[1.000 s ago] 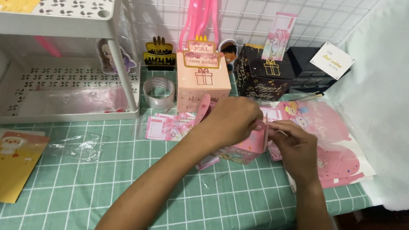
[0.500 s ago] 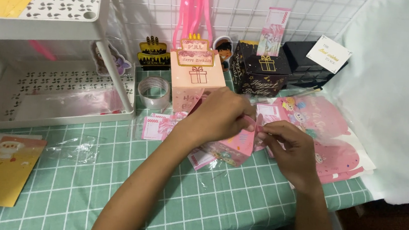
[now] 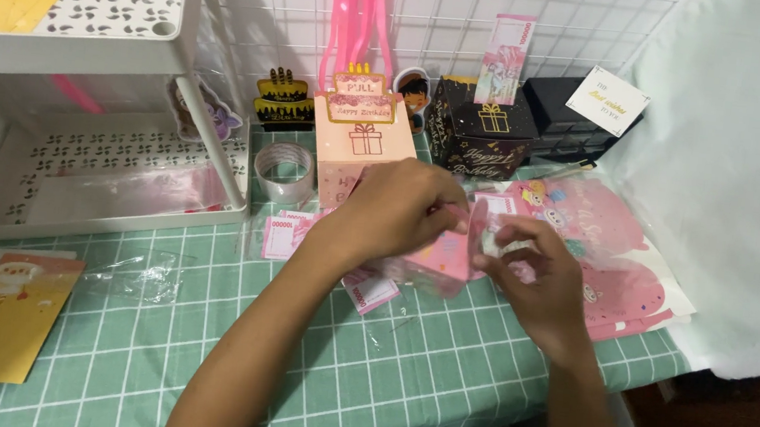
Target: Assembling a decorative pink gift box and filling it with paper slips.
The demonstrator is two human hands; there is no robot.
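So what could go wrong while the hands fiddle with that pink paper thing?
The pink paper piece is pinched between the left hand and right hand, so a hard pull might crease or tear it. The loose paper notes lying by the left wrist could get swept aside. The tape roll close behind might get knocked.

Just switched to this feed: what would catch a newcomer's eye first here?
Both hands meet at the centre over the green checked table: the left hand and right hand pinch a small pink packet between them. Just behind stands a pink gift box, with a black gift box to its right against the white wire grid. A roll of clear tape sits left of the pink box.
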